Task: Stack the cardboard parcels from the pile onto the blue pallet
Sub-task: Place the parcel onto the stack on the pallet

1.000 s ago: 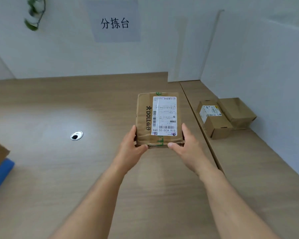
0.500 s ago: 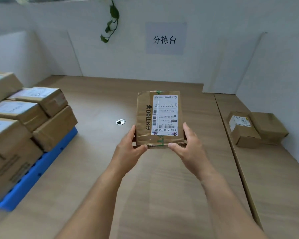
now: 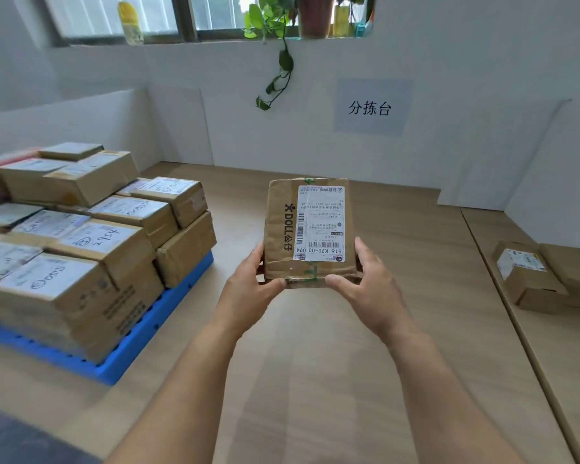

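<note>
Centre of head view: flat cardboard parcel (image 3: 310, 229) held up above the wood surface (image 3: 315, 380), label side up, "DOLL" print along its left edge. Left hand (image 3: 252, 293) grips the near-left corner, thumb on top, fingers curled round the left side. Right hand (image 3: 372, 286) mirrors it on the near-right corner, thumb on top, fingers wrapped round the right side. Parcel sits to the right of the pallet, apart from it.

Left side: blue pallet (image 3: 141, 346) on the wood surface, loaded with stacked parcels (image 3: 91, 229), at least two layers, white labels up.

Far right: two small boxes (image 3: 529, 279) touching each other on the adjoining surface, near the white wall.

Back wall: paper sign (image 3: 370, 107), trailing plant (image 3: 282, 61) hanging from the window ledge.
</note>
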Available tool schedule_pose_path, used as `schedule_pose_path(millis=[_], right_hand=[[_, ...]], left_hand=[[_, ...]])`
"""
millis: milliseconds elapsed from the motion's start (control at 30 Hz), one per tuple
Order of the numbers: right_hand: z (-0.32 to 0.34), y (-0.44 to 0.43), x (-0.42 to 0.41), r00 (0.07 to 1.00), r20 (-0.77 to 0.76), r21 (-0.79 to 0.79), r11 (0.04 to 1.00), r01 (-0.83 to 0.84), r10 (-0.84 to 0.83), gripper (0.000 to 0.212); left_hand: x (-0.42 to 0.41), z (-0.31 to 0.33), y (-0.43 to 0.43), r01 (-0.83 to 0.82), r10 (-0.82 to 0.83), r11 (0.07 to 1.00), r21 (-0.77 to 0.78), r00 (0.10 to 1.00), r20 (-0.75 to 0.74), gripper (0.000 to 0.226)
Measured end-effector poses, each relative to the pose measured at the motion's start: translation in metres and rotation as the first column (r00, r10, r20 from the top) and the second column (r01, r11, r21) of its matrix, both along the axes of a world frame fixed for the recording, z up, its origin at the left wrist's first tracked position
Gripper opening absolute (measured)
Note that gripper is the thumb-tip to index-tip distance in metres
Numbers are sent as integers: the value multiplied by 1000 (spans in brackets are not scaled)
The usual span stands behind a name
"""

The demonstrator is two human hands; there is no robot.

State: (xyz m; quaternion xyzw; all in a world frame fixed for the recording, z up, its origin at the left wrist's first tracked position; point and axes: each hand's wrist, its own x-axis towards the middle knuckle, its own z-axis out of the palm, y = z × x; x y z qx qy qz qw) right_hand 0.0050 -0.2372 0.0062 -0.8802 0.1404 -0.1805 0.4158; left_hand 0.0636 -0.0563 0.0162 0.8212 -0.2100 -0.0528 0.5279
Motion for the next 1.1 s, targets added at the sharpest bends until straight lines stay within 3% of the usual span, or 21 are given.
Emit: schedule_pose_path(millis=[533,967,1100], right_hand=[[13,189,65,999,37,0,1000,-1,1,74],[25,205,126,994,88,89,993,-72,64,77],[25,205,149,993,82,153,983,-100,88,69]], left_hand=[[66,28,192,-19,17,998,60,999,39,50],[125,48,211,-29,21,991,131,998,62,49],[146,52,211,-50,42,988,145,997,59,44]])
